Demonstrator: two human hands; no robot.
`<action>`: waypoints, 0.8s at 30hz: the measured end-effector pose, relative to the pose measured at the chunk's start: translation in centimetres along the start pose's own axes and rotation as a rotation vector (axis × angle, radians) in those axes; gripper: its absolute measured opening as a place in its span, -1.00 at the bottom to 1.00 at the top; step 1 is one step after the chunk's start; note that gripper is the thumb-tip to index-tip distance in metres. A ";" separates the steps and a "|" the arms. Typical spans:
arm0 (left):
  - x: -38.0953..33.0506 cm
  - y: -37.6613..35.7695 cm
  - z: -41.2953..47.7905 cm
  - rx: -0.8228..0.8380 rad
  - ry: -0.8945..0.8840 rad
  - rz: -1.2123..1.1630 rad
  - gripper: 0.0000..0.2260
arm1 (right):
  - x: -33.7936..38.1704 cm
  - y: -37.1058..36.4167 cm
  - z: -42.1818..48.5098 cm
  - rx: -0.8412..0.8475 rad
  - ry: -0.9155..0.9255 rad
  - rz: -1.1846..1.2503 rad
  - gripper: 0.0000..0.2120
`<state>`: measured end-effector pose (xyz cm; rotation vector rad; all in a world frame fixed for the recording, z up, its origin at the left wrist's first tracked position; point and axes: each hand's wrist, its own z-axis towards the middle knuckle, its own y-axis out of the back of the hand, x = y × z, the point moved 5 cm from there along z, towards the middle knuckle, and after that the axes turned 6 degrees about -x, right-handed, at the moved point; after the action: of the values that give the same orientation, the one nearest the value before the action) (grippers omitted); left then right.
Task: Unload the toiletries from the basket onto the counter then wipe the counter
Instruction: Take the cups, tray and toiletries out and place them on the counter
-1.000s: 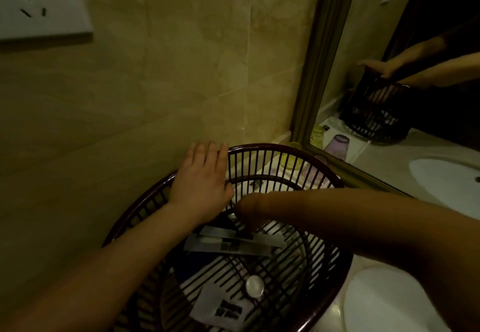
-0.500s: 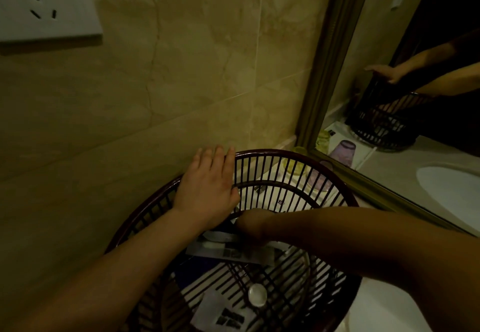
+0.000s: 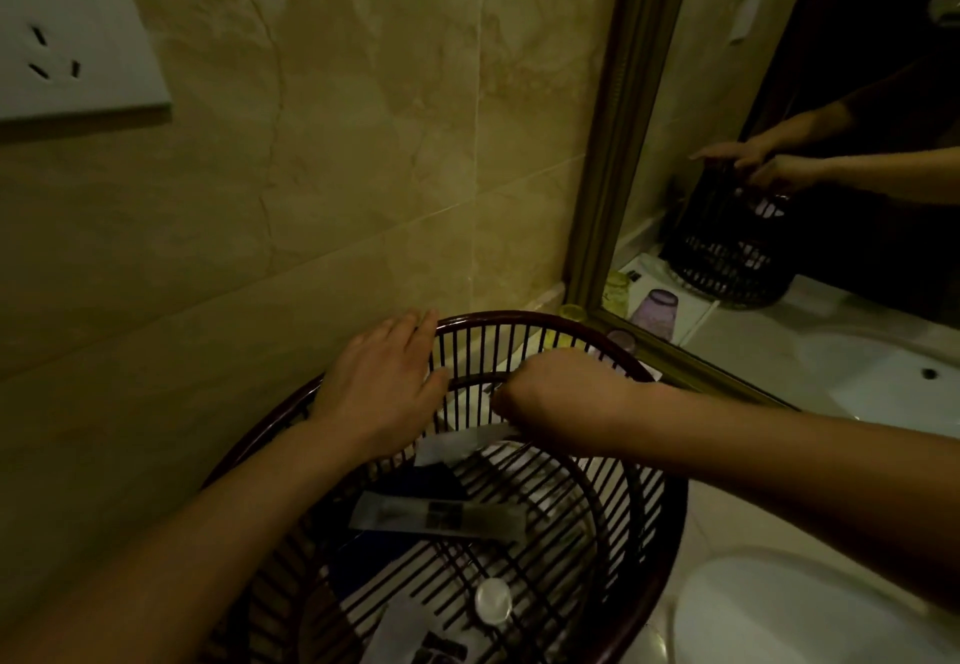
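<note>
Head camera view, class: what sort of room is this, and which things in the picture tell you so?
Most likely a bathroom. A framed mirror stands on a pale counter beside tiled wall, and a white washbasin sits next to the basket of packaged toiletries.

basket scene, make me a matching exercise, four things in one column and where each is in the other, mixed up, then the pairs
Things:
1. left hand
2. right hand
3. flat sachet
4. round white cap

Places:
A. lying across the middle of the basket floor
B. resting flat on the far rim, by the tiled wall
C. low in the basket, nearest the camera
D. reaching inside the basket, closed on a pale packet

Pairs: 1-B, 2-D, 3-A, 4-C
</note>
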<state>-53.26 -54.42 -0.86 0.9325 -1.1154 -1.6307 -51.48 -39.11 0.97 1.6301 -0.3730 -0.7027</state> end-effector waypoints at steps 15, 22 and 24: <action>-0.3 0.7 -0.3 0.007 0.014 -0.057 -0.46 | -9.1 8.4 -6.5 -0.641 -0.303 -0.052 -0.96; -0.2 0.2 -0.3 -0.001 0.011 -0.009 -0.44 | -16.2 0.6 -4.8 -0.436 -0.532 0.003 -0.95; -0.1 0.1 -0.4 -0.004 0.008 0.012 -0.43 | -17.2 -1.6 -3.8 -0.338 -0.574 0.012 -0.94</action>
<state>-52.86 -54.45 -0.88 0.9278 -1.1098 -1.6173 -62.39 -25.46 3.56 1.0875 -0.6345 -1.1583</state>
